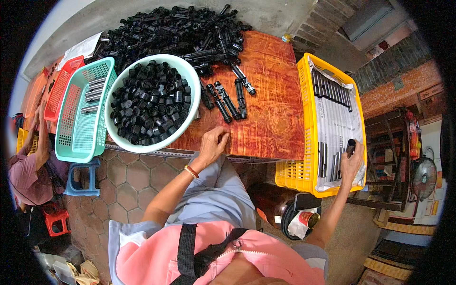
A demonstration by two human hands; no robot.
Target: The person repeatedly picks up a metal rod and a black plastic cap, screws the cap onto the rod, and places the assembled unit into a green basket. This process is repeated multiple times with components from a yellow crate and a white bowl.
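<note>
1. Right hand (pixel 352 165): fingers closed round a black tube (pixel 350 146), over the near end of the yellow crate (pixel 309 114), person's right.
2. Left hand (pixel 213 146): at the front edge of the table (pixel 275 95), fingers curled in; can't tell from here if they grip anything.
3. Beyond left hand: black parts (pixel 225 99) on table; pale green basin (pixel 196 97) of black caps (pixel 149 102) to its left.

Reddish table (pixel 278 90), heaped black parts (pixel 164 34), mint basin (pixel 195 92)

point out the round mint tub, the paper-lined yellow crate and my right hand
Round mint tub (pixel 195 90): head view, right rim.
Paper-lined yellow crate (pixel 308 104): head view, left wall.
Right hand (pixel 352 163): head view, its back.
</note>
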